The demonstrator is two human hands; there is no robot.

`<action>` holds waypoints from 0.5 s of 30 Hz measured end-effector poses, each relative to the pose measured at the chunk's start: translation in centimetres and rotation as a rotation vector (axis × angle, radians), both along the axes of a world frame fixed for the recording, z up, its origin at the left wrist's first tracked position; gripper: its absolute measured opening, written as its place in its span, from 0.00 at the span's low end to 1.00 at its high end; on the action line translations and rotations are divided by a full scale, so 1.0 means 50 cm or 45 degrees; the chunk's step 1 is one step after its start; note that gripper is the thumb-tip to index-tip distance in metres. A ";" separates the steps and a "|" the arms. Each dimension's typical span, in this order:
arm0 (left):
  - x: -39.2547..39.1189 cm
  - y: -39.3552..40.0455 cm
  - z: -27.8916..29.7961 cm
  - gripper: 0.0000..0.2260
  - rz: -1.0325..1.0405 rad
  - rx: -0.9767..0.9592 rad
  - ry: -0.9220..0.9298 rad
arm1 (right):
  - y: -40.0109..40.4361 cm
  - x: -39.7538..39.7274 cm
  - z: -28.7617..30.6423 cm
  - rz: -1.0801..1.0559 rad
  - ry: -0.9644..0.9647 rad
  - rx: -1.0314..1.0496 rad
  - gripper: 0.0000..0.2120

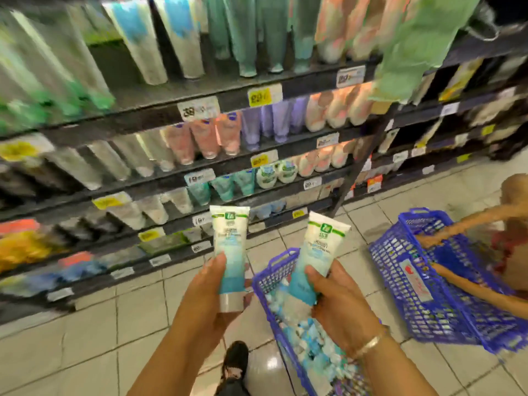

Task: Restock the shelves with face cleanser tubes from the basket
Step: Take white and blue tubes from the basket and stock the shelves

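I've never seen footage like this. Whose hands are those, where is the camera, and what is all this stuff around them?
There is no machine: a person wears a camera on the head, looking down at their own hands in a shop aisle. The left hand holds one white-and-blue cleanser tube, cap end down. The right hand holds a second tube the same way. Below them on the tiled floor stands a blue basket with more tubes. The shelves ahead carry blurred rows of tubes and price tags. At the right, another person's arm reaches over a second blue basket.
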State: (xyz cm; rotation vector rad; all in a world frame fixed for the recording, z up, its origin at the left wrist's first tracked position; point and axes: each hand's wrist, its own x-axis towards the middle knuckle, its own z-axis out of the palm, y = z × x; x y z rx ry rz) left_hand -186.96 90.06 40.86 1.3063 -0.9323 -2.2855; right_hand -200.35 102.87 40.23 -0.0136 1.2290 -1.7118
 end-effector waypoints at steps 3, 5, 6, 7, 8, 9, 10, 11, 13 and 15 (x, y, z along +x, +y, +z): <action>0.081 -0.019 0.080 0.28 0.145 0.007 0.025 | -0.064 0.048 0.091 0.159 0.073 -0.051 0.18; 0.135 -0.033 0.126 0.26 0.249 -0.011 0.046 | -0.105 0.088 0.141 0.286 0.171 -0.046 0.13; 0.161 -0.043 0.148 0.24 0.287 -0.034 0.058 | -0.127 0.111 0.165 0.339 0.207 -0.048 0.11; 0.186 -0.054 0.169 0.20 0.325 -0.058 0.067 | -0.148 0.133 0.189 0.380 0.231 -0.057 0.10; 0.212 -0.066 0.192 0.16 0.369 -0.078 0.080 | -0.168 0.156 0.213 0.413 0.248 -0.070 0.10; 0.239 -0.078 0.216 0.14 0.417 -0.093 0.099 | -0.188 0.180 0.238 0.449 0.258 -0.089 0.10; 0.267 -0.091 0.240 0.14 0.460 -0.108 0.127 | -0.206 0.203 0.264 0.491 0.269 -0.112 0.10; 0.295 -0.105 0.265 0.16 0.498 -0.118 0.166 | -0.227 0.228 0.290 0.535 0.285 -0.135 0.10; 0.354 -0.132 0.316 0.19 0.569 -0.126 0.254 | -0.267 0.279 0.345 0.602 0.324 -0.183 0.10; 0.418 -0.161 0.362 0.20 0.617 -0.172 0.321 | -0.312 0.335 0.401 0.649 0.359 -0.254 0.10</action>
